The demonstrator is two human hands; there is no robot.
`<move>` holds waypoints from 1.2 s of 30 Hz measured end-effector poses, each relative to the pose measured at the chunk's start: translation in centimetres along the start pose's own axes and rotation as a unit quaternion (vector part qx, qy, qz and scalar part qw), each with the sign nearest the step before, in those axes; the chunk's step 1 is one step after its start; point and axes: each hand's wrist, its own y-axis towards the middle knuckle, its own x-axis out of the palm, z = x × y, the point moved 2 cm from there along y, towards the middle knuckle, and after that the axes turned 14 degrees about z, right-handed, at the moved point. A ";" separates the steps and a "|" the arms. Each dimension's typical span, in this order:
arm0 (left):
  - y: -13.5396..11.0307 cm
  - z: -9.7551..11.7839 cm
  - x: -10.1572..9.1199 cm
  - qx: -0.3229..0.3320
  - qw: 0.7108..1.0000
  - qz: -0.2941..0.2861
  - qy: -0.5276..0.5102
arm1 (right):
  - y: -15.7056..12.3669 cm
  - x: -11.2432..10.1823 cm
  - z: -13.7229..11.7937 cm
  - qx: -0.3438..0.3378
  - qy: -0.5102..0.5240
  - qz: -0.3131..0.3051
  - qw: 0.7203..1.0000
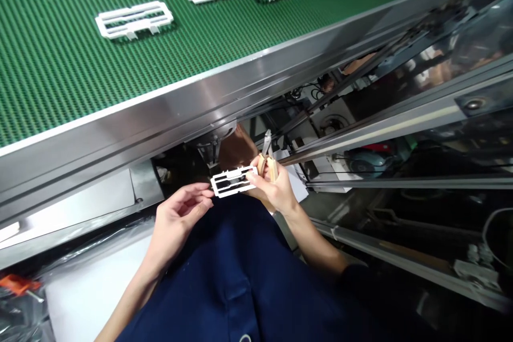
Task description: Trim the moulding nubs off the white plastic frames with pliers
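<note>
- The white plastic frame (232,181) sits in the air just above the person's navy work apron (224,283), between the two hands, tilted a bit and below the steel edge of the belt.
- The right hand (274,187) has a clenched grip, pinching the frame's right end while also wrapping the tan handles of a pair of side cutters (267,163), whose metal jaws point up and away.
- The left hand (180,219) is right by the frame's left end, fingers curled with the tips at its edge. Can't really tell if that grip is actually holding anything or just steadying it.
- Room around the hands is tight: the stainless steel rail (160,112) of the conveyor runs diagonally just above them, and a long aluminium rail (401,181) sits off to the right.
- Behind the cutters there's a brown piece of something (236,147), and machinery parts and cables fill the gap under the belt.
- Bottom left, a clear plastic bag (24,304) lies beside a white sheet (88,294), with an orange item (18,284) at the bag; hard to say what that item is.
- The green conveyor belt (100,75) carries five more white frames (134,20), well apart from the hands, with the far two cut off by the top of the view. That makes six frames total, counting the one in hand.
</note>
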 end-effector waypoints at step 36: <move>1.5 -0.7 2.0 0.068 0.993 0.046 0.085 | -0.3 -0.1 2.2 0.123 0.092 0.004 0.988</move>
